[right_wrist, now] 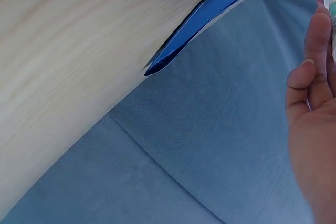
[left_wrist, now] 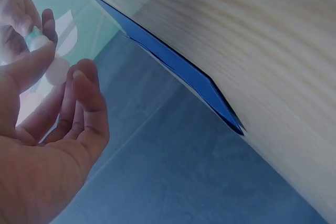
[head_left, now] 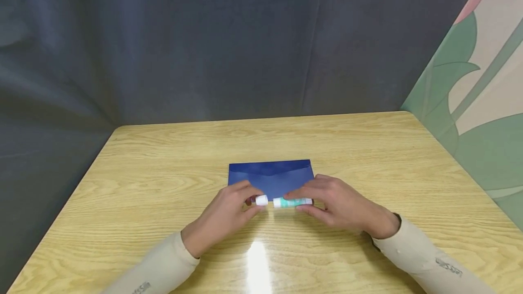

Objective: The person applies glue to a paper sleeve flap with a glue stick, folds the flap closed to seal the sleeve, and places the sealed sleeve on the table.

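Note:
My left hand [head_left: 229,208] pinches a small white cap [head_left: 262,200] between thumb and fingers. Facing it, a white and green glue stick [head_left: 291,202] lies sideways in the grip of my right hand [head_left: 333,201]. A narrow gap separates the cap from the end of the stick. Behind both hands a dark blue envelope [head_left: 269,185] rests on the table, its flap side up, partly covered by the fingers. The left wrist view shows the cap [left_wrist: 58,71] at the fingertips, and the glue stick [right_wrist: 333,9] is cut off by the edge of the right wrist view.
The wooden table [head_left: 163,158] has a light grain and a bright reflection near its front. A dark grey-blue curtain [head_left: 212,49] hangs along the back and left. On the right stands a panel [head_left: 482,103] printed with leaves and flowers.

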### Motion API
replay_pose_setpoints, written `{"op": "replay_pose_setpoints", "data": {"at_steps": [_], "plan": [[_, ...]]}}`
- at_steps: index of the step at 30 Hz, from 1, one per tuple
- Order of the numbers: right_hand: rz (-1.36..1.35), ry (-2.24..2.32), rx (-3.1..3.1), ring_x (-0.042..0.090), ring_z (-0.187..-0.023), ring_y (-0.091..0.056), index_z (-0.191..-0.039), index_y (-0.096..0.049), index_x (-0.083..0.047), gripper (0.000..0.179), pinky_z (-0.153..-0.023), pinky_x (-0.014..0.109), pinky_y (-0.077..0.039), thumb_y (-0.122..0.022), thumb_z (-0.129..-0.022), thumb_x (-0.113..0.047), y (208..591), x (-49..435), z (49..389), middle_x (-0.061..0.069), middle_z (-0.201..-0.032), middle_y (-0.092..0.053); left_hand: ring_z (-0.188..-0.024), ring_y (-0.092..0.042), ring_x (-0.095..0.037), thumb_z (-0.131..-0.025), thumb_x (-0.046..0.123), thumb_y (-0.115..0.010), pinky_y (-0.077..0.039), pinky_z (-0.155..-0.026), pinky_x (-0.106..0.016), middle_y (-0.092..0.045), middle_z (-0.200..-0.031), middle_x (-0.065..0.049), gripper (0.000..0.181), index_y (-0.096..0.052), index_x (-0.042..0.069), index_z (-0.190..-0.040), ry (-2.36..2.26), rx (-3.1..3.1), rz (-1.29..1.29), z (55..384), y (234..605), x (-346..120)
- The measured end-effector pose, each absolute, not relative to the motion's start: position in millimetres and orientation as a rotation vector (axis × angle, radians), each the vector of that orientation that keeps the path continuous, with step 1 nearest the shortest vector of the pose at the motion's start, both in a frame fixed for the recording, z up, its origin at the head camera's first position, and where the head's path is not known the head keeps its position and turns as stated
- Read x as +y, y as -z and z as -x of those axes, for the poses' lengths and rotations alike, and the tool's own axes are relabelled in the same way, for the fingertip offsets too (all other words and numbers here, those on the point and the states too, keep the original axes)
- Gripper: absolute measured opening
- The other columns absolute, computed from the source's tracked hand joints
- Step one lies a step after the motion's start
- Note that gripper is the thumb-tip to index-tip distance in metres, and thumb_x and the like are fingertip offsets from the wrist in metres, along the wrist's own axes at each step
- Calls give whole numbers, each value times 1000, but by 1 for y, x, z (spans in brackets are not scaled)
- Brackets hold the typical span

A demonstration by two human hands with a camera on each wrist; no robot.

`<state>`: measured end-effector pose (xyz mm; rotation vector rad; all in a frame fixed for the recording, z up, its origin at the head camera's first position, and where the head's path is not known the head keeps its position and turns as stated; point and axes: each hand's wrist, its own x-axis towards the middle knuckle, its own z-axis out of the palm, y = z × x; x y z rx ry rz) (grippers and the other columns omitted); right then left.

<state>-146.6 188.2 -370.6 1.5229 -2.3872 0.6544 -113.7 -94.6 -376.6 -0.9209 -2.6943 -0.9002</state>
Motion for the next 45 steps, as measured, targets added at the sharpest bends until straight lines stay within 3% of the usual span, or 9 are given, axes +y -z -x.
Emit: {"op": "replay_pose_setpoints", "data": {"at_steps": [7,29,32,37,41,45], "plan": [[-1471,-699,-2462,-3,-84,-55,-124,-69,-29,32,-72,19,-45,-71,-93,-22,370,189,147,-18,-112,-71,-77,-61,-8,-85,17,-80,-51,-66,-14,-65,-87,2,19,-75,10,-101,899,-2670,999,117,376,-84],[-1497,-680,-2432,2,-96,-65,-123,-69,-28,32,-79,26,-53,-72,-92,-21,371,188,147,-16,-110,-72,-79,-61,-6,-87,20,-77,-52,-69,-14,-65,-91,3,20,-75,9,-104,839,-2616,1063,115,377,-80],[-1470,-681,-2468,3,-89,-63,-127,-66,-26,35,-74,24,-51,-71,-93,-22,370,187,146,-16,-110,-71,-78,-61,-6,-87,19,-78,-52,-68,-15,-66,-91,3,20,-75,10,-104,839,-2615,1050,116,377,-80],[-1314,-654,-2687,1,-75,-52,-138,-56,-26,43,-67,18,-45,-64,-97,-35,367,185,143,-22,-94,-62,-77,-62,-6,-86,19,-78,-51,-67,-15,-67,-91,2,21,-75,10,-105,869,-2632,1007,116,375,-82],[-1270,-624,-2749,-1,-90,-58,-137,-57,-28,40,-78,24,-51,-59,-100,-40,367,184,143,-21,-107,-64,-79,-64,-8,-86,18,-78,-52,-68,-16,-67,-92,2,22,-74,10,-106,911,-2634,997,116,373,-82],[-1317,-646,-2696,-3,-89,-54,-129,-63,-32,30,-78,23,-50,-59,-100,-38,367,185,143,-23,-109,-62,-79,-62,-7,-88,20,-76,-51,-68,-16,-66,-92,3,23,-73,10,-109,936,-2647,996,116,373,-82]]}}
